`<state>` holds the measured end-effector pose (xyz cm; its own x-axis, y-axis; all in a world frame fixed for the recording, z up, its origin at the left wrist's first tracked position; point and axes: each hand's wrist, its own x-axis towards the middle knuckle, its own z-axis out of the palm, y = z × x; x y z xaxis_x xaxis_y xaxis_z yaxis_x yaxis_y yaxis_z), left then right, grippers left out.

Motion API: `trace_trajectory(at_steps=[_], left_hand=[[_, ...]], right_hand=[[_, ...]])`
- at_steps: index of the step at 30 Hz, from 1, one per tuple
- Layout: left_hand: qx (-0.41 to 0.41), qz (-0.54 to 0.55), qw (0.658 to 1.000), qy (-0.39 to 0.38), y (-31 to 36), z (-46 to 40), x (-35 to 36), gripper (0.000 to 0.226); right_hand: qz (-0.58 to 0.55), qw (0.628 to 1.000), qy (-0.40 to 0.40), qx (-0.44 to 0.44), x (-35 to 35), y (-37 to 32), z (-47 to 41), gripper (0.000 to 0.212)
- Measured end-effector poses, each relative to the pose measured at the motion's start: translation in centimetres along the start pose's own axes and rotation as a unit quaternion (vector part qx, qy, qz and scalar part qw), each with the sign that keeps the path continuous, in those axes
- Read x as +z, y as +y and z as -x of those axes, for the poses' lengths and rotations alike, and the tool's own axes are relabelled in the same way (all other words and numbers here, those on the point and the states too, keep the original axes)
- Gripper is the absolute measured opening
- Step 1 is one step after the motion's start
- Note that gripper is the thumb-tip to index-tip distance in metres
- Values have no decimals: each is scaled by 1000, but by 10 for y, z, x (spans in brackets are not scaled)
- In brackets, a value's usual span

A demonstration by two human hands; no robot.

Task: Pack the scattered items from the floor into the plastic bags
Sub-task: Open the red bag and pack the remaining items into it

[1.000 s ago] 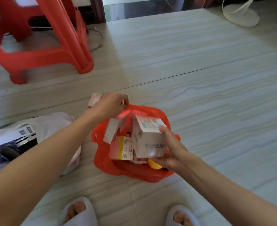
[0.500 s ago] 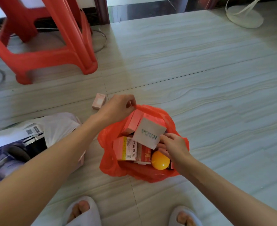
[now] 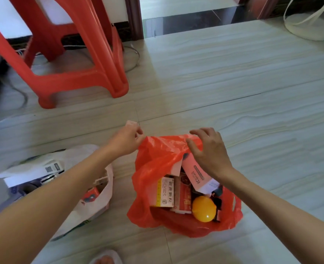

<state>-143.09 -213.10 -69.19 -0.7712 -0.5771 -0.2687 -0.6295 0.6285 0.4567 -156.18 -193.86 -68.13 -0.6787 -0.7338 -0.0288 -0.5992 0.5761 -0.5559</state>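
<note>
The red bag [image 3: 157, 164] stands on the floor [image 3: 252, 92], already full of boxes and a yellow ball [image 3: 203, 209]. The left hand [image 3: 127, 141] pinches its far rim while the right hand [image 3: 209, 151] rests loosely spread fingers there, thumb hooking the plastic. Beside it a white bag [image 3: 92, 204] holds more; one small pink box [image 3: 131, 123] apparently remains unpacked.

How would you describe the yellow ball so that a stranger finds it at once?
Find the red stool, then look nearer, to the red bag on the floor below the right hand. The yellow ball lies inside it, at the near right: the only round, glossy thing among flat boxes.
</note>
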Motion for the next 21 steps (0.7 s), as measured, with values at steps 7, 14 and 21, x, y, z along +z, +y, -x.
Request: trace_trajectory(at_steps=[7, 14, 21], left_hand=[[-139, -117, 980, -85, -59, -62, 46, 59], [-159, -77, 984, -7, -82, -77, 82, 60], [-177, -98, 978, 52, -80, -81, 85, 46]], right_hand=[[165, 951, -255, -53, 53, 11, -45, 61], [209, 949, -217, -97, 71, 20, -37, 83], [243, 948, -181, -103, 72, 24, -31, 57]])
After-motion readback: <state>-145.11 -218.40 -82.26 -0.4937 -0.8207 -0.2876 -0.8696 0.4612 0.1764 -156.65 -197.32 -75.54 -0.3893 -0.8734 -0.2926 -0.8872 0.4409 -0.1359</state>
